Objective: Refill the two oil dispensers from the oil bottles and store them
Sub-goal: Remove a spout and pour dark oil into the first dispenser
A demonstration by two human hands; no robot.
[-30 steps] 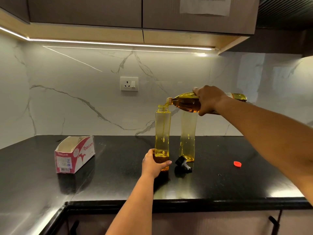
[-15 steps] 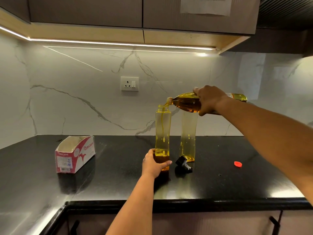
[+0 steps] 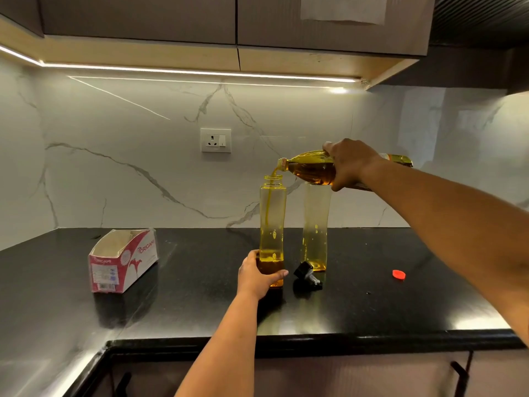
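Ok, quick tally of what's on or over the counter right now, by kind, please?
Oil dispensers: 2, the one being filled and the one behind it
Oil bottles: 1, oil bottle tilted and pouring
Caps: 2, black spout cap and red cap
Cardboard boxes: 1, open box
Total: 6

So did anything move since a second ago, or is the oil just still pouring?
Nothing visibly moved. The right hand still holds the tilted amber oil bottle, pouring a thin stream into the tall clear yellow dispenser, whose base the left hand still grips. The oil level looks about the same. The second clear dispenser, black spout cap, red bottle cap and open red-and-white carton stayed put.
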